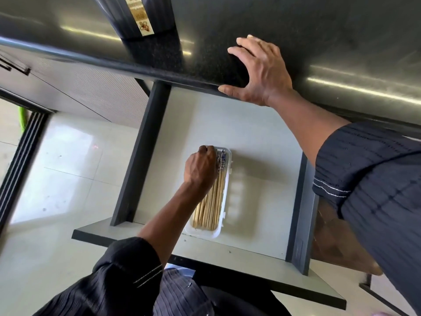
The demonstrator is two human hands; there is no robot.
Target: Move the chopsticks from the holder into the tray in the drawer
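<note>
A clear plastic tray [224, 209] lies in the open drawer [257, 137] and holds several wooden chopsticks [210, 208] laid lengthwise, their patterned ends toward the counter. My left hand [200, 168] is down in the tray over those far ends, fingers curled on the chopsticks. My right hand [259, 71] rests flat on the edge of the black counter [319, 30] above the drawer, fingers spread, holding nothing. A dark holder [134, 14] with a gold label stands on the counter at the upper left; its inside is hidden.
The drawer has dark side walls [141, 156] and a pale floor, with bare room to the right of the tray. The drawer front [205, 254] juts toward my body. Glossy floor tiles [63, 167] lie to the left, beside a dark door frame [20, 156].
</note>
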